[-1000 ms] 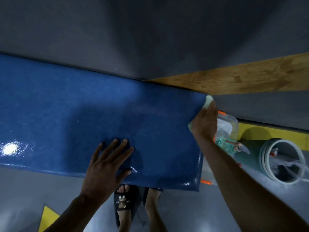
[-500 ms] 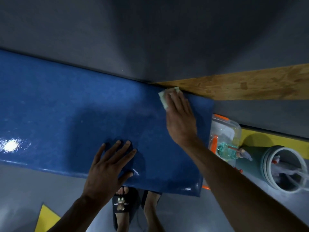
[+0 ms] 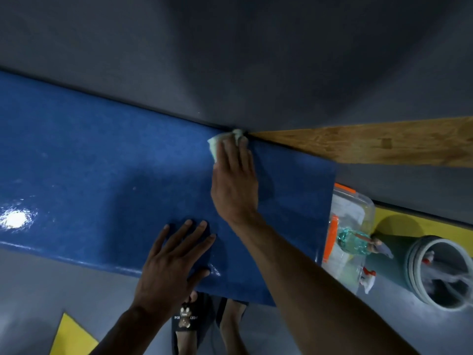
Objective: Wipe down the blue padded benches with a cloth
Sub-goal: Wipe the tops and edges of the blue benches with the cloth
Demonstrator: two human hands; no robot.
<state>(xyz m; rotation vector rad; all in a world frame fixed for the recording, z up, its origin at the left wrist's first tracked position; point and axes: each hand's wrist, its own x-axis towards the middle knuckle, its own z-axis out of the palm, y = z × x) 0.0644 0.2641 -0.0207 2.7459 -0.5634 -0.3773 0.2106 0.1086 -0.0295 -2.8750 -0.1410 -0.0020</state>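
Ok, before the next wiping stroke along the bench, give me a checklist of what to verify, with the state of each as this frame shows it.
1. Cloth under the right hand, fingers flat on it: ok.
2. Cloth on the blue bench, at the back edge against the wall: ok.
3. Left hand flat on the bench near its front edge, bracing: ok.
4. Bench surface to the left free of objects: ok.
5. Clear container and bucket on the floor, off the bench end: ok.
6. Cloth damp enough: cannot tell.
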